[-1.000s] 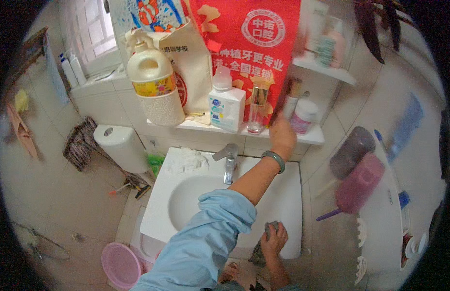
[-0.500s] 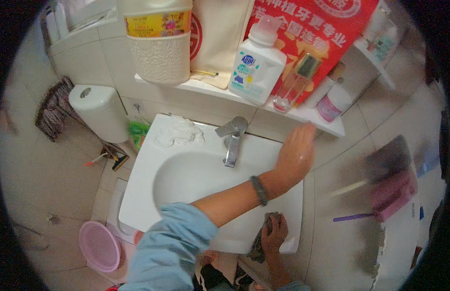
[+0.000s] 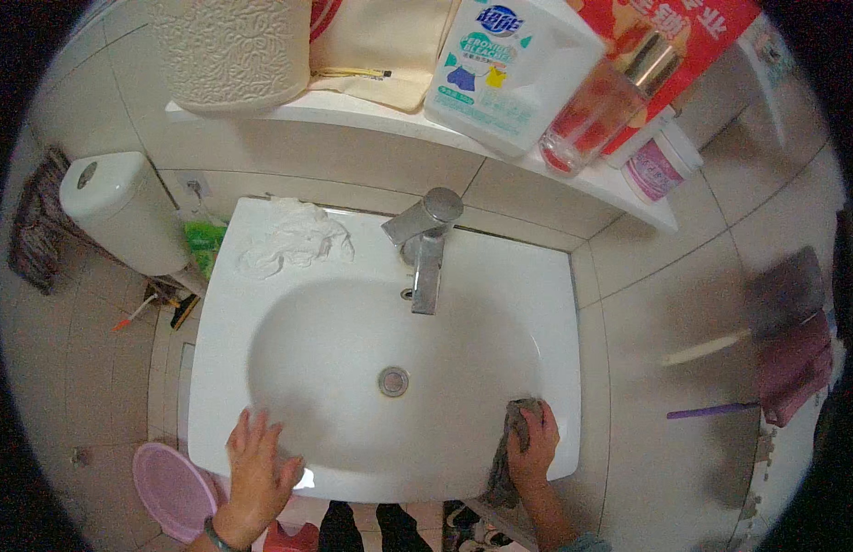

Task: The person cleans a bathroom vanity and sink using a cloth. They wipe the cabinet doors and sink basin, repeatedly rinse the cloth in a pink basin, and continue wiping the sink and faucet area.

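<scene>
My left hand (image 3: 261, 465) is at the front left rim of the white washbasin (image 3: 215, 368), fingers apart, with nothing visible in it. A dark band circles its wrist. Over at the front right rim, my right hand (image 3: 537, 446) grips a crumpled dark grey cloth (image 3: 507, 451), whose lower end hangs past the basin's front edge. The bowl shows a round drain (image 3: 393, 381) and no standing water. Behind it rises a chrome tap (image 3: 426, 248). On the back left corner of the basin lies a crumpled white cloth or plastic-like heap (image 3: 302, 241).
Above the basin, a white shelf (image 3: 371, 118) holds a textured cream container (image 3: 233, 55), a white bleach bottle (image 3: 509, 83), a clear gold-capped bottle (image 3: 610, 106) and a small jar (image 3: 661, 164). A toilet cistern (image 3: 114, 207) stands left, a pink tub (image 3: 173, 488) on the floor.
My left arm has swung back from across the basin, its hand going from the back right to the front left rim. My right hand keeps the grey cloth at the front right. The view has shifted closer.
</scene>
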Motion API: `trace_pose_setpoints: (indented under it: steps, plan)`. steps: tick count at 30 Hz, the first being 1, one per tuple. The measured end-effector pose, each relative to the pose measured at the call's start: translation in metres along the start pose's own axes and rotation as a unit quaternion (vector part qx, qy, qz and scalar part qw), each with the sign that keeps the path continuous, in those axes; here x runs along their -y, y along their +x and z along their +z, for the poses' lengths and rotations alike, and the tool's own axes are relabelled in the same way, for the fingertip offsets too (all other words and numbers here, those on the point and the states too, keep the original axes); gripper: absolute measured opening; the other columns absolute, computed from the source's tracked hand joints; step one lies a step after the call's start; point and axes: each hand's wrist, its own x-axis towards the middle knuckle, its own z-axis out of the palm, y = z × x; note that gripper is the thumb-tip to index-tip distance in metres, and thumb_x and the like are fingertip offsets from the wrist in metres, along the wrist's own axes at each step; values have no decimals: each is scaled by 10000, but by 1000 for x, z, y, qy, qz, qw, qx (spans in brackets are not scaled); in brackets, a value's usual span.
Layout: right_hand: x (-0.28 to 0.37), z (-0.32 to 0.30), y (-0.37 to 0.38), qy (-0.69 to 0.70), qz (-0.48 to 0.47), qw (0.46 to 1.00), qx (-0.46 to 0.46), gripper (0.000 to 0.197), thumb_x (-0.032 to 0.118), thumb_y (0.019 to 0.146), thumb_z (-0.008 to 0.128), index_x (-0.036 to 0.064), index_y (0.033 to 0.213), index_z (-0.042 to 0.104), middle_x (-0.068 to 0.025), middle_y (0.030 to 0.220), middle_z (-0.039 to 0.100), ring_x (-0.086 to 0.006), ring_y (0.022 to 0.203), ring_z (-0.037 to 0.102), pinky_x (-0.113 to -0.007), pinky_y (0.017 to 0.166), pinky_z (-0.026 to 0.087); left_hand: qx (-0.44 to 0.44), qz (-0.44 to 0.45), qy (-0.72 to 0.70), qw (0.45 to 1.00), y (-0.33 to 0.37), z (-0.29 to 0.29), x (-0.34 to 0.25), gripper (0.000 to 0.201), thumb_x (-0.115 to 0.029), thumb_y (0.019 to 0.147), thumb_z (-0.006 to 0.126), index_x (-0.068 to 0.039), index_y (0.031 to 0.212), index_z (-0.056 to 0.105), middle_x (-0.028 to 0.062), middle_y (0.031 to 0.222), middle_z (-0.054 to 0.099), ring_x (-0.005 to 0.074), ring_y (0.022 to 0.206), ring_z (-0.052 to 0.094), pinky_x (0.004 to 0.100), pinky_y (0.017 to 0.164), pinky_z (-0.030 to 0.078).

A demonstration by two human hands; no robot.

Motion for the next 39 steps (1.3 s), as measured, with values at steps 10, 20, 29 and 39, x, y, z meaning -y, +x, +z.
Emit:
trace_pose_setpoints:
  steps: [10,20,29,39]
  plan:
    - [-4,0,-3,-13,36,999,19,430,58,713,615,50,1141,570,-240,1355,390,-386,1240,379,-473,1027,298,3,-64,192,979,-25,51,31,547,-334,951,393,-22,1396,332,218,1483,225,426,1368,177,554,1079,191]
    - [1,2,-5,-14,28,1000,-3,427,91,705,623,53,1128,580,-235,1344,409,-385,1207,415,-449,1018,318,-36,-64,152,986,-25,53,34,610,-312,885,493,-23,1396,327,216,1470,265,439,1349,227,575,1052,230]
    - [-3,4,-5,-3,46,999,0,439,123,688,621,66,1122,590,-235,1329,429,-390,1210,417,-466,1018,316,-54,-67,140,986,-26,59,36,634,-299,852,534,-29,1392,341,210,1470,272,436,1349,229,577,1053,220]
    - [-2,4,-5,-7,46,999,-2,433,131,696,623,82,1126,594,-225,1337,424,-375,1216,416,-457,1026,309,-77,-55,135,986,-27,60,36,626,-305,850,527,-35,1388,356,202,1465,290,431,1340,258,571,1044,224]
